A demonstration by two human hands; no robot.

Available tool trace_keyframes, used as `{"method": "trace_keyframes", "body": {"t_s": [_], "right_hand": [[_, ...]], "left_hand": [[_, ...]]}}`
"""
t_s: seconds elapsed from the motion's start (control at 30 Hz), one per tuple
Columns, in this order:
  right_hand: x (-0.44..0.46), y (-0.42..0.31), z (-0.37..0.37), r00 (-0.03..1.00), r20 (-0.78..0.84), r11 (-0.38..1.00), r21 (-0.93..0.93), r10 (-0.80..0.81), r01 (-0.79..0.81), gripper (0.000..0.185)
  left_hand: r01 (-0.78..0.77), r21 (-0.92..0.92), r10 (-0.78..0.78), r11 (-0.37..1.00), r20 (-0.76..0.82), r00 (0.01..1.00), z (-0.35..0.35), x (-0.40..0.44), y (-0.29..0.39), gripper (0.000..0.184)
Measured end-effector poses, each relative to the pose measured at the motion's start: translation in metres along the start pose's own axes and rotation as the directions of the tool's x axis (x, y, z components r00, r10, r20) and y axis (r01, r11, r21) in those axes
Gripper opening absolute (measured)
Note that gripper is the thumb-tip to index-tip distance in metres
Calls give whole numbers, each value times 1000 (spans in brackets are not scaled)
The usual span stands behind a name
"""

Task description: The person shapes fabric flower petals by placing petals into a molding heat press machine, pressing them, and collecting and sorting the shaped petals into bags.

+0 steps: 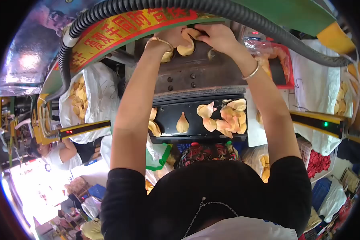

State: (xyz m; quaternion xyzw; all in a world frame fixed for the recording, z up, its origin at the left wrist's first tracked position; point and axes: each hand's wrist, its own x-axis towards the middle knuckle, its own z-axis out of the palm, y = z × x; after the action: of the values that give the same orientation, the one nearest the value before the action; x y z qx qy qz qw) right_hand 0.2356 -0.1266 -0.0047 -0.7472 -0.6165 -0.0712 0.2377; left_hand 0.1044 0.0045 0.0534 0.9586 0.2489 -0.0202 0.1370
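Both my arms reach forward to a dark metal machine bed [180, 78]. My left hand [171, 38], with a bracelet at the wrist, is at a curved yellowish petal-like piece [186, 49]; its fingers are partly hidden. My right hand [218, 37] pinches the upper end of that same piece. Another yellowish piece [167, 57] lies below my left wrist. Nearer to me, a black tray [170, 116] bears a single pointed piece [182, 123] in its middle, a cluster of pieces [230, 118] at its right and a few at its left edge, partly behind my left forearm.
A black corrugated hose [142, 5] arches over the machine. White sacks of yellowish pieces stand left [102, 100] and right [318, 80]. Yellow-black bars [86, 130] flank the tray. A red tray [290, 68] lies right. Another person [64, 154] is at lower left.
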Motion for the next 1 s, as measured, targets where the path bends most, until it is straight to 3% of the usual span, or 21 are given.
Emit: {"method": "trace_keyframes", "body": {"t_s": [0.1,0.2,0.23,0.33,0.5,0.6,0.73,0.9,1.0], "right_hand": [[-9,-8,12,990,68,990,57,124,-128,20],[8,-2,6,959,270,996,-39,88,-80,24],[5,-1,8,959,272,997,-33,77,-71,24],[-2,4,18,999,44,1000,10,-28,28,24],[-2,-2,14,998,48,997,-50,-48,50,27],[-8,-8,9,986,-165,997,72,20,-8,35],[5,-12,14,992,-82,983,148,-94,105,53],[18,-3,36,996,71,939,343,-46,18,71],[25,-1,28,954,300,954,292,-29,-63,79]], "left_hand": [[-80,128,62,989,134,989,1,-3,0,75],[-153,235,120,960,149,982,0,2,7,76],[-142,237,109,961,146,983,2,0,2,76],[-186,29,186,982,-7,982,2,-4,-21,75],[-77,126,77,989,6,997,15,-4,-22,75],[-138,172,141,975,-4,990,23,-6,-27,76],[-181,59,174,982,97,980,11,0,-22,75],[-200,35,202,979,-53,978,9,-12,-33,73],[63,-6,-63,998,32,998,-6,-22,-24,68]]}}
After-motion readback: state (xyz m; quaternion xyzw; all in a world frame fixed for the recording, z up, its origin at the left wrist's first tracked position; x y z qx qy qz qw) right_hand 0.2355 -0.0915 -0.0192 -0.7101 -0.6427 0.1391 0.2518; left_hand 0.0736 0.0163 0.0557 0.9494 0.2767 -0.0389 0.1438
